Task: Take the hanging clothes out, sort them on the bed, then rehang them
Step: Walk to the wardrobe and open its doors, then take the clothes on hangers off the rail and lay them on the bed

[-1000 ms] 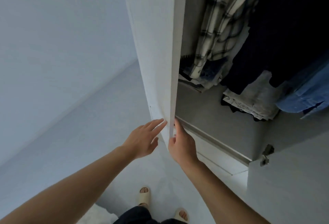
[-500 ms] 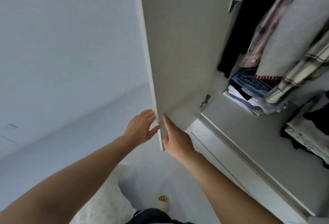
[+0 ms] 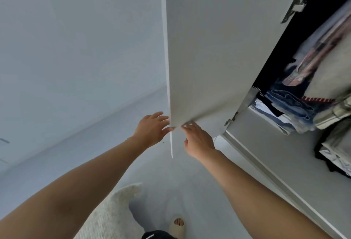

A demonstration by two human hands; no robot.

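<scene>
The wardrobe door [image 3: 218, 52] looks smooth and matt white. Its hinge [image 3: 293, 8] is shiny metal. The rug [image 3: 114, 214] looks rough, nubbly cloth.

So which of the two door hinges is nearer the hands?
The lower hinge, at the door's bottom corner beside the right hand; the upper hinge sits far up.

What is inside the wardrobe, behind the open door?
Hanging clothes show at the right, with folded jeans and other folded clothes on the shelf below. The door covers the wardrobe's left part, and the rail is out of view.
</scene>
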